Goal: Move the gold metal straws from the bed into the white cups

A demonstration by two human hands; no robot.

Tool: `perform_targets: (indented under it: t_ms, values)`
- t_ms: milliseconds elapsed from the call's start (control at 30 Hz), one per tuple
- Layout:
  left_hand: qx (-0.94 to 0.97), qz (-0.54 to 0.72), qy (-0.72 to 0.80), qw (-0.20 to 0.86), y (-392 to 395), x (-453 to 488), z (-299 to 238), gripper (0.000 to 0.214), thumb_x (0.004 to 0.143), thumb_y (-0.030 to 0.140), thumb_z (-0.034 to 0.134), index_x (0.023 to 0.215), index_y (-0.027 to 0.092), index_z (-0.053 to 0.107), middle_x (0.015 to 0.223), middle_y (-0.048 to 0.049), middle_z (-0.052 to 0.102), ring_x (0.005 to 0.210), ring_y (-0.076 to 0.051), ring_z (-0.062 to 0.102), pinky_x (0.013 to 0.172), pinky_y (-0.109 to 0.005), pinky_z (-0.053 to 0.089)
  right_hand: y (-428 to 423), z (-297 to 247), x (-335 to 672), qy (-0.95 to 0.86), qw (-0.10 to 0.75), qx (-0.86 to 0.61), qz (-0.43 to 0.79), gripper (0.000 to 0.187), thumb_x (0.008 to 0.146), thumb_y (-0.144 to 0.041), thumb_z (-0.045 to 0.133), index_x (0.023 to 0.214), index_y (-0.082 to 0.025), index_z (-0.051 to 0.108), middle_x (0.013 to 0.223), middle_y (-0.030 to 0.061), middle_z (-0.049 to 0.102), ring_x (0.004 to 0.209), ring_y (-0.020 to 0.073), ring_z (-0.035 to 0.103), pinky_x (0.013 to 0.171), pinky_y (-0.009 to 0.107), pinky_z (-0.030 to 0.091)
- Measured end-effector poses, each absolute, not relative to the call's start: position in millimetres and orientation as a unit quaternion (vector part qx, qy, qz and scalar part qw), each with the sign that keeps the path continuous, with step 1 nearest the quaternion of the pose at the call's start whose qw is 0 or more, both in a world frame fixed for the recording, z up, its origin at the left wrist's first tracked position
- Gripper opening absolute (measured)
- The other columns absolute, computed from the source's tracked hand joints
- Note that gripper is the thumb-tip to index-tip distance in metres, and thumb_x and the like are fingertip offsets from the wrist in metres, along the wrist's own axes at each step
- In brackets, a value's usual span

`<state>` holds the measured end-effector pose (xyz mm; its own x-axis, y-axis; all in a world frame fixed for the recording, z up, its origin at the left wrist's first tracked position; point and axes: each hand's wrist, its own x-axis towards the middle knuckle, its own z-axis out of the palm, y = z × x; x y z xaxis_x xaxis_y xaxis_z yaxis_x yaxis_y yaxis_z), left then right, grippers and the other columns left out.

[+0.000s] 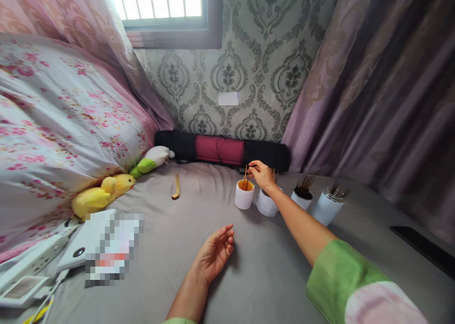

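Note:
My right hand (262,174) is above a white cup (243,199) with an orange inside, its fingertips pinched on a thin wooden stick (248,179). Another thin stick stands upright in that cup. Right beside it, partly hidden by my wrist, is a second white container (266,205) with sticks showing over its rim. My left hand (216,252) rests on the grey sheet, palm turned sideways, fingers loosely bent and holding nothing. A small bundle of golden sticks (177,187) lies on the sheet farther left.
Two more white containers, a shorter one (301,199) and a taller one (327,208), hold several dark sticks at right. A black flat object (424,248) lies farther right. Plush toys (101,196), a power strip (39,257) and a white device (87,238) are left. A black-and-maroon roll (220,149) lines the wall.

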<state>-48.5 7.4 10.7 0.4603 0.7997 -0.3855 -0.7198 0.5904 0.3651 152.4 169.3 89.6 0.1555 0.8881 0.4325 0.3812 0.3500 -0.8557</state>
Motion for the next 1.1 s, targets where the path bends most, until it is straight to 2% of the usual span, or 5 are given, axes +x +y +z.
perform_targets:
  t_ms: [433, 667, 933, 1100]
  values:
    - [0.07, 0.448, 0.268, 0.85, 6.9, -48.4, 10.1, 0.02, 0.075, 0.009, 0.054, 0.094, 0.006, 0.055, 0.073, -0.0066, 0.061, 0.057, -0.009, 0.056, 0.05, -0.017, 0.045, 163.5, 87.3, 154.0, -0.618, 0.522, -0.557, 0.189, 0.029, 0.074, -0.016, 0.043, 0.098, -0.021, 0.059, 0.074, 0.0007, 0.066, 0.055, 0.0108, 0.062, 0.052, 0.021, 0.047]
    - [0.078, 0.447, 0.264, 0.851, 8.7, -49.0, 8.3, 0.019, 0.075, 0.009, 0.052, 0.095, 0.006, 0.055, 0.073, -0.0068, 0.061, 0.057, -0.009, 0.056, 0.051, -0.017, 0.046, 150.2, 93.9, 162.5, -0.622, 0.502, -0.579, 0.159, 0.036, 0.077, -0.014, 0.042, 0.109, -0.021, 0.055, 0.085, 0.004, 0.067, 0.064, 0.0119, 0.063, 0.059, 0.024, 0.05]
    - [0.093, 0.445, 0.255, 0.853, 7.2, -49.9, 8.5, 0.017, 0.077, 0.008, 0.05, 0.093, 0.007, 0.054, 0.073, -0.007, 0.061, 0.056, -0.009, 0.057, 0.05, -0.017, 0.046, 133.3, 95.0, 167.0, -0.6, 0.52, -0.591, 0.145, 0.036, 0.077, -0.01, 0.039, 0.109, -0.018, 0.053, 0.09, 0.0065, 0.066, 0.067, 0.0114, 0.064, 0.067, 0.027, 0.05]
    - [0.103, 0.448, 0.254, 0.851, 6.1, -50.2, 10.2, 0.016, 0.076, 0.008, 0.05, 0.091, 0.006, 0.055, 0.072, -0.0076, 0.061, 0.057, -0.008, 0.056, 0.051, -0.017, 0.045, 111.3, 95.5, 160.6, -0.574, 0.559, -0.583, 0.138, 0.029, 0.078, -0.016, 0.038, 0.103, -0.016, 0.053, 0.083, 0.0051, 0.065, 0.064, 0.0115, 0.063, 0.062, 0.027, 0.05]
